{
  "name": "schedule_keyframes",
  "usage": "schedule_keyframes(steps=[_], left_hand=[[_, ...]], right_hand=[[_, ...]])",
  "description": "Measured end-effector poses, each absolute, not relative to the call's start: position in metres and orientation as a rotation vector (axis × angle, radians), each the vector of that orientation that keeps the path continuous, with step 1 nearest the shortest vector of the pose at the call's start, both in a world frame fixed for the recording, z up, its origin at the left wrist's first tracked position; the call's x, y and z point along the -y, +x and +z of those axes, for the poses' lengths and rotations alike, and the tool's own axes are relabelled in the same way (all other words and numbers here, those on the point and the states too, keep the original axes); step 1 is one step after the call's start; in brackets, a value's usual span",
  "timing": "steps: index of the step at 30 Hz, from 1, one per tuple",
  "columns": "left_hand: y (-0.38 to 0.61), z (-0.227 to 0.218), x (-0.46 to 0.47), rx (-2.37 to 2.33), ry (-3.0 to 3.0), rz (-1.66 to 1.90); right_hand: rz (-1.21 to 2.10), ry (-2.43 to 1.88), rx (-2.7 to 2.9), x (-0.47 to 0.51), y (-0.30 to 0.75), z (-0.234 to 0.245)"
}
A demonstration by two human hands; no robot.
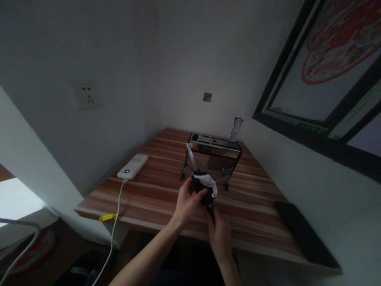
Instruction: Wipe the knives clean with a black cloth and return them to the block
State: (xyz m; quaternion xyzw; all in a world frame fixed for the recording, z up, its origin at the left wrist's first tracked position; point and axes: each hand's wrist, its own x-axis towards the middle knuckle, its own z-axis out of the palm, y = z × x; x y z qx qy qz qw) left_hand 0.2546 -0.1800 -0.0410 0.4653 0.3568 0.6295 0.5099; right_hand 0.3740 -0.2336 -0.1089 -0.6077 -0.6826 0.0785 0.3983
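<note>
R hand: closed round the tool's dark lower end, over the near edge of the table.
L hand: gripping the tool's black middle, thumb across.
Tool: b/w both hands, just this side of the rack; crumpled white patch, cloth or plastic, I can't tell; thin silver strip pokes up, prob. part of it.
Progress: I'd call it underway; tool's in hand, white stuff still on, clear film still on rack, so unwrapping looks unfinished.
Table: reddish-brown streaked wood look, straight edges, pale near rim.
Yellow tag: by near L corner, w/ white cable next to it.
Black slab: flat, matte, along R edge at near R corner.
Power bank: white, rounded block, L edge, cable in.
Rack: dark frame, glossy slotted top, toward far edge.
Silver packet: creased, shiny, upright at rack's R end; can't confirm contact.
</note>
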Motion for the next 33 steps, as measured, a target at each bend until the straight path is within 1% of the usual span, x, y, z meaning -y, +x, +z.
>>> schedule_keyframes(steps=[9, 20, 33], left_hand=[[0.234, -0.013, 0.161, -0.756, 1.121, 1.671], [0.208, 0.032, 0.126, -0.711, 1.14, 1.851], [0.201, 0.033, 0.116, -0.751, 1.178, 1.894]], right_hand=[[0.09, -1.541, 1.759, 0.233, 0.374, -0.114], [0.141, -1.458, 1.77, 0.235, 0.373, -0.11], [0.05, -1.484, 1.789, 0.235, 0.372, -0.109]])
